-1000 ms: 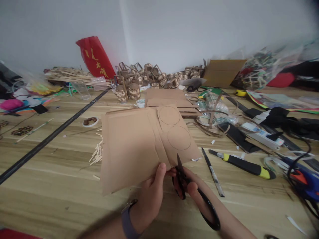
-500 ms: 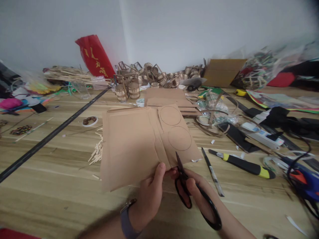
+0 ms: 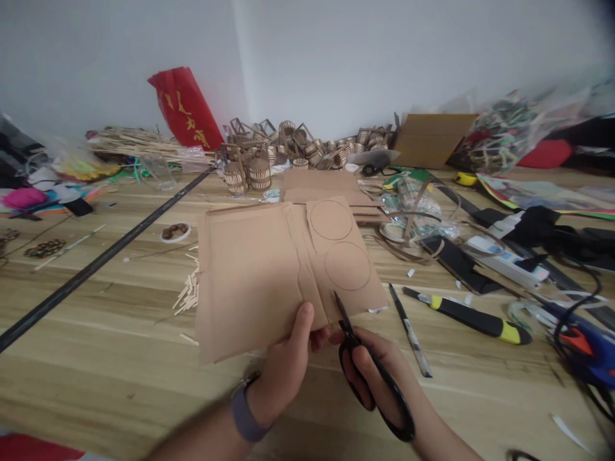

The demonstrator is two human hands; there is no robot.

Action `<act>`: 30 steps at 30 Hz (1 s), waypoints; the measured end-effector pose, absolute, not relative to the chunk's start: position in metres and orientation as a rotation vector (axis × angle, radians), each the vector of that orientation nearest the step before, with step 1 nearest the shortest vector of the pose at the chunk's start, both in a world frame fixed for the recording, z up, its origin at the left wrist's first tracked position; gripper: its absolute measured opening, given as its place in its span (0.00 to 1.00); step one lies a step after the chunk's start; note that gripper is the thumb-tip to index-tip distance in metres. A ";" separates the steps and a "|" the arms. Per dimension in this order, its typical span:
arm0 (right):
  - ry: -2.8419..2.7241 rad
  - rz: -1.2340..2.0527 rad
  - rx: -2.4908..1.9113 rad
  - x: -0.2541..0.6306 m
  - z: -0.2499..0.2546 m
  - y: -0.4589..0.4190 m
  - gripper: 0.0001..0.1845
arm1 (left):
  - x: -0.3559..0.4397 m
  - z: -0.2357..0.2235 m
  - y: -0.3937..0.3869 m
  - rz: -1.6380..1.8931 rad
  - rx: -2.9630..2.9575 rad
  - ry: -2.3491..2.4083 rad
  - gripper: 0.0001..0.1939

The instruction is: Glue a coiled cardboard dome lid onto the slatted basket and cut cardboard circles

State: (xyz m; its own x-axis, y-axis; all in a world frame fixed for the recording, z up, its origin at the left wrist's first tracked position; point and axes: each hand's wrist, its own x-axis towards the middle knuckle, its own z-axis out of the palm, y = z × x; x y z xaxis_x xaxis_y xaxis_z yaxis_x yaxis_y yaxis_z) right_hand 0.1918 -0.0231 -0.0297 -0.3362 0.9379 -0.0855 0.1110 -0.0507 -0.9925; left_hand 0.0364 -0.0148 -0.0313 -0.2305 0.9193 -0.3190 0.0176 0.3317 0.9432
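My left hand (image 3: pixel 288 365) pinches the near edge of a brown cardboard sheet (image 3: pixel 254 275), thumb on top, holding it above the wooden floor. Two circles are drawn on the sheet's right part, one (image 3: pixel 347 266) near me and one (image 3: pixel 331 219) farther away. My right hand (image 3: pixel 379 371) grips black scissors (image 3: pixel 365 365) through their loops. The blades point away from me and meet the sheet's near edge just below the nearer circle.
A thin black tool (image 3: pixel 409 330) and a yellow-and-black utility knife (image 3: pixel 468 315) lie right of the sheet. Small wooden sticks (image 3: pixel 188 294) lie to its left, past a long black rod (image 3: pixel 100 259). Wooden baskets (image 3: pixel 250 174), more cardboard (image 3: pixel 319 186) and a blue glue gun (image 3: pixel 589 349) crowd the floor.
The scissors' handles have spread wider and the blades shifted slightly left along the sheet's near edge. The sheet has risen a little with my left hand.
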 end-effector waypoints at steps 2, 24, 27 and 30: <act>-1.510 1.461 -1.143 0.191 -0.026 -0.022 0.42 | 0.037 -0.025 -0.015 1.074 0.909 1.557 0.30; -1.488 1.469 -1.125 0.196 -0.022 -0.022 0.41 | 0.042 -0.010 -0.024 1.023 1.056 1.572 0.30; -1.464 1.466 -1.103 0.192 -0.025 -0.025 0.40 | 0.040 -0.016 -0.027 0.995 0.959 1.615 0.30; -1.458 1.475 -1.071 0.189 -0.030 -0.028 0.39 | 0.039 -0.021 -0.028 0.914 0.873 1.686 0.27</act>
